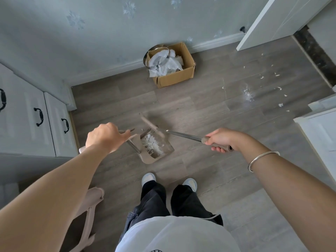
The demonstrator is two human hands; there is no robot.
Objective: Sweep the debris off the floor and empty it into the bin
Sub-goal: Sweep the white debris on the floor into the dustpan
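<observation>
My left hand (104, 136) grips the top of the dustpan's upright handle. The beige dustpan (156, 148) sits on the grey wood floor just ahead of my feet and holds a pile of white debris (153, 142). My right hand (221, 140) grips the broom handle (183, 134), whose blurred brush head (151, 125) lies at the dustpan's mouth. More white scraps (261, 88) are scattered on the floor at the right. The bin, a cardboard box (179, 77) with a white bag and a metal ring, stands against the far wall.
White cabinets with black handles (39, 115) line the left. A white door (272, 24) stands ajar at top right, and a white unit (321, 131) juts in at the right. A pink stool (91, 206) is by my left leg.
</observation>
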